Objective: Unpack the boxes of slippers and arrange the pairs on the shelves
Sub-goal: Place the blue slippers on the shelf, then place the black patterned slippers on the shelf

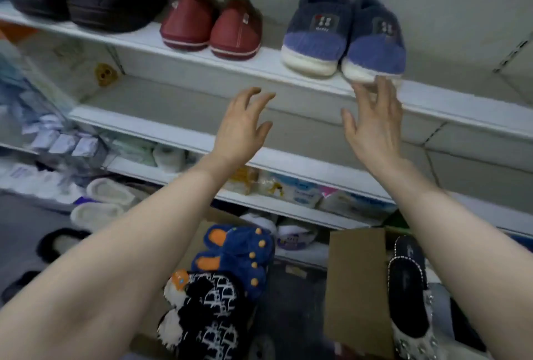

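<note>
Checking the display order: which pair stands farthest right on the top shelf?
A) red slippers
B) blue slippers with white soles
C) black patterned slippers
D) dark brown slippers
B: on the shelf, the blue slippers stand right of the red slippers, and the dark slippers are at the left end.

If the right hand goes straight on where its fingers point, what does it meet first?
Most likely the white toe of the rightmost blue slipper on the upper shelf. The right hand has its fingertips just below that toe; whether they touch it is unclear.
</note>
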`<state>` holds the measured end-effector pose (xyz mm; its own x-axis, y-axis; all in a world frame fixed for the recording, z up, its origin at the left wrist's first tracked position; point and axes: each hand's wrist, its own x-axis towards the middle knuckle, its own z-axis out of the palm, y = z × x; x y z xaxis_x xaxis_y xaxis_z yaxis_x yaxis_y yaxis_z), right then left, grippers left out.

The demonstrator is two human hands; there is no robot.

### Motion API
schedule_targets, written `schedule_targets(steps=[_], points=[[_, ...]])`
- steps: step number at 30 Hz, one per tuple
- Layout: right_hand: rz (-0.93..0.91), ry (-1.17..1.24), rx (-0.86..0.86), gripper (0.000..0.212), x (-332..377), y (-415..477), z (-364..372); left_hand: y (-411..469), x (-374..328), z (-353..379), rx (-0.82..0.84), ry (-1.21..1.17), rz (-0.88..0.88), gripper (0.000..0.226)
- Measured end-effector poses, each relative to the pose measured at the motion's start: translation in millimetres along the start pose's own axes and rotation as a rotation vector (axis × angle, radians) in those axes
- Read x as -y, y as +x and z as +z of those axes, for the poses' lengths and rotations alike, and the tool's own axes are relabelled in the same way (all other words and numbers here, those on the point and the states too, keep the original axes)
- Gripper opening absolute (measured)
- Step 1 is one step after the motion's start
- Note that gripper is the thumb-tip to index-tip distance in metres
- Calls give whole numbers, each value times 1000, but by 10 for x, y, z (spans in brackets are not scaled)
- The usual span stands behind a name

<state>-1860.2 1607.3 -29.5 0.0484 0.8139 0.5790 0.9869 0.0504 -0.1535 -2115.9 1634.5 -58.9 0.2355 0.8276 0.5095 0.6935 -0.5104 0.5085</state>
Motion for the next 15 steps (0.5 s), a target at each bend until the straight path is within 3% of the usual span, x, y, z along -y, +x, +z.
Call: schedule_targets(steps=[6, 11, 15], points=[[-91, 83, 232, 47, 747, -1334, 634, -1745, 942, 74, 181, -39, -344, 52], [-100, 172, 631, 48, 1295, -2405, 1320, -3270, 1429, 177, 402, -88, -771, 50], [-108, 138, 967, 52, 1539, -2975, 1809, -4146, 1560, 276, 710, -79, -1008, 45]])
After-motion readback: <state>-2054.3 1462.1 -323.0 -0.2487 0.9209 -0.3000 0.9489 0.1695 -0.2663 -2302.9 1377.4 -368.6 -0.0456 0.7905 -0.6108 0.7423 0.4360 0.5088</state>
